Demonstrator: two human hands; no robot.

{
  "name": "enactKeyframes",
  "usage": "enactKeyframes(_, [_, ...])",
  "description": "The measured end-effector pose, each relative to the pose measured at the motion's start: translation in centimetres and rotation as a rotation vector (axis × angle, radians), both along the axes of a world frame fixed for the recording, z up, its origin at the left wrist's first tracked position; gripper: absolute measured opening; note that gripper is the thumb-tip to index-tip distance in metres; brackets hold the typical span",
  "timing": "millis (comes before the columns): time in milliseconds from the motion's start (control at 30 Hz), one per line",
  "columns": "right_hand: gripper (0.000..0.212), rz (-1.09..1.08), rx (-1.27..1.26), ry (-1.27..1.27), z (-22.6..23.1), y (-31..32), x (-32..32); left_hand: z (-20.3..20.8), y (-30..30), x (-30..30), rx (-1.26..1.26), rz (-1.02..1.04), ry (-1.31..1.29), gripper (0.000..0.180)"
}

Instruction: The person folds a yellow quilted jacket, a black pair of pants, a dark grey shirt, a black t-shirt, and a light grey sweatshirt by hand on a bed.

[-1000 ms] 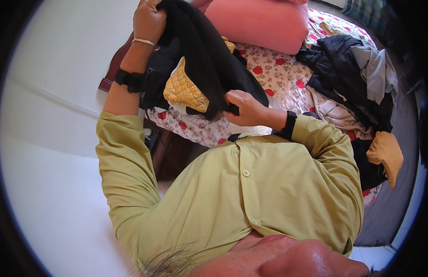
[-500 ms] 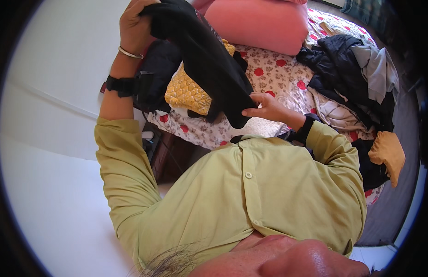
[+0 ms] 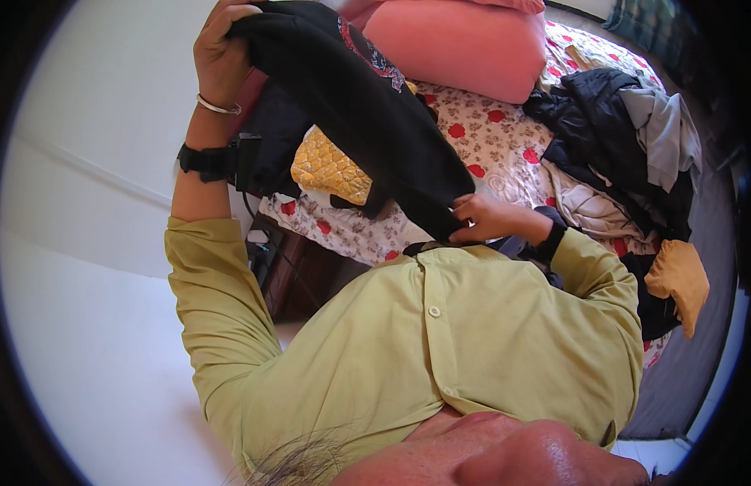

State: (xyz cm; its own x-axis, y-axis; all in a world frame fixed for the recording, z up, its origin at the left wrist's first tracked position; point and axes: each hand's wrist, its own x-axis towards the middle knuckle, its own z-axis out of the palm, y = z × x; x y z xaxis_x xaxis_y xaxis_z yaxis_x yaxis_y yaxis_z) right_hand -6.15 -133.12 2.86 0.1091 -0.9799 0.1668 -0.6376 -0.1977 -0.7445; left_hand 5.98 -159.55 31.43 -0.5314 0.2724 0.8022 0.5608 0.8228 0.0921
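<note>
A black garment (image 3: 355, 113) with a red and white printed design is stretched between my two hands, folded into a long strip. My left hand (image 3: 221, 53), raised at the upper left, grips its far end. At the lower right end, my right hand (image 3: 487, 217) pinches the cloth edge between thumb and fingers. Beneath the garment, partly covered, lies a yellow quilted-pattern cloth (image 3: 328, 166) on the bed's flowered sheet (image 3: 505, 138). Dark cloth (image 3: 274, 121) lies beside it, close to my left wrist.
Large pink cushions (image 3: 456, 49) sit at the back of the bed. To the right lie a black jacket (image 3: 594, 121), a grey garment (image 3: 663, 134), a beige cloth (image 3: 590, 198) and a mustard cloth (image 3: 679, 279). A white wall (image 3: 84, 202) stands on my left.
My right hand has moved right and slightly nearer, and my left hand slightly left, pulling the black garment longer. More of its printed design now shows.
</note>
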Motion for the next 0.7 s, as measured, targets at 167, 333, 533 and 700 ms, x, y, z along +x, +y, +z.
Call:
enactKeyframes(167, [0.022, -0.223, -0.322, 0.061, -0.1, -0.7, -1.9, 0.8, 1.3, 0.6, -0.093, 0.043, 0.059, 0.026])
enactKeyframes(333, [0.02, -0.275, -0.263, 0.004, -0.6, -3.5, -2.5, 1.0, 2.5, 0.7, -0.115, -0.005, 0.02, 0.022])
enactKeyframes(533, [0.016, -0.148, -0.341, -0.077, -2.6, -6.9, -3.1, 1.3, 2.5, 1.1, -0.172, 0.008, 0.062, 0.022])
enactKeyframes(700, [0.014, -0.152, 0.047, -0.669, -5.3, -6.6, -4.0, 1.4, 1.1, 1.6, -0.1, 0.054, 0.041, 0.022])
